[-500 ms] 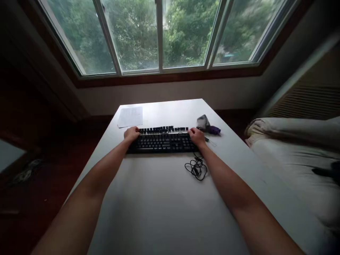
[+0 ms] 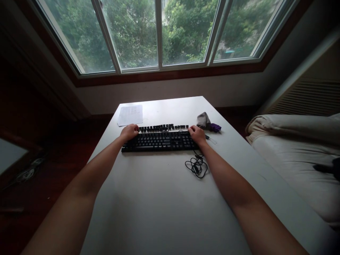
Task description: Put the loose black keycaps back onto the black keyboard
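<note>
A black keyboard (image 2: 159, 141) lies flat on the white table, its keys facing up. Just behind its far edge, loose black keycaps (image 2: 156, 127) stand in an uneven row. My left hand (image 2: 129, 132) is closed at the left end of that row, above the keyboard's far left corner. At the opposite end, my right hand (image 2: 197, 135) rests over the keyboard's far right corner with its fingers curled together. Whatever either hand pinches is too small or hidden to make out. The keyboard's black cable (image 2: 197, 166) lies coiled beside my right forearm.
A sheet of paper (image 2: 130, 115) lies at the table's far left. Grey cloth (image 2: 203, 119) and a purple cloth-like bundle (image 2: 215, 128) sit beyond my right hand, near a small wire tool (image 2: 211, 139). A pale padded seat (image 2: 287, 152) stands right of the white table (image 2: 159, 205).
My left hand has shifted slightly left, showing more of the keyboard's left end. My right hand stays at nearly the same spot. The whole view has moved a little.
</note>
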`<state>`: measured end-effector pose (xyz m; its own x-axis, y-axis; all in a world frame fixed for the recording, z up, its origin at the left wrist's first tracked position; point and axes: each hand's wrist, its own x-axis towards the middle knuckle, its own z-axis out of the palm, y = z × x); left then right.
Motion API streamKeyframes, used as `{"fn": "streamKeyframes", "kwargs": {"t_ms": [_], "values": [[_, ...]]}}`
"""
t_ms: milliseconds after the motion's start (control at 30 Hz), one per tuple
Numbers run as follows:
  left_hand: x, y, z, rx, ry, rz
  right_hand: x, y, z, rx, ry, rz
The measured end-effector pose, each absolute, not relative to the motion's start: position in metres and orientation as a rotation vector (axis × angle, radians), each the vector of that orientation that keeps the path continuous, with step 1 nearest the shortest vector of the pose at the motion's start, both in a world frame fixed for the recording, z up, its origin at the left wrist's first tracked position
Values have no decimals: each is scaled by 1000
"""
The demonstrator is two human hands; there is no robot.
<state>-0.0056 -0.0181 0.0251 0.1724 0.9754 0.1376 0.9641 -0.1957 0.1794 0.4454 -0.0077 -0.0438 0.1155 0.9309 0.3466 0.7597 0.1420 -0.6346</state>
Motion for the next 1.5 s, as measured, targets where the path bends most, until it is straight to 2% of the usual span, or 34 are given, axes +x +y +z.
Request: {"fn": "streamKeyframes", "kwargs": {"t_ms": [467, 1100, 1500], "values": [[-6, -42, 55, 2692, 1525, -49, 444, -11, -41, -1657, -1679, 275], [-18, -42, 39, 2328, 1681, 225, 444, -11, -41, -1661, -1685, 276], [-20, -42, 32, 2303, 1698, 255, 442, -14, -36, -1681, -1680, 283]]}}
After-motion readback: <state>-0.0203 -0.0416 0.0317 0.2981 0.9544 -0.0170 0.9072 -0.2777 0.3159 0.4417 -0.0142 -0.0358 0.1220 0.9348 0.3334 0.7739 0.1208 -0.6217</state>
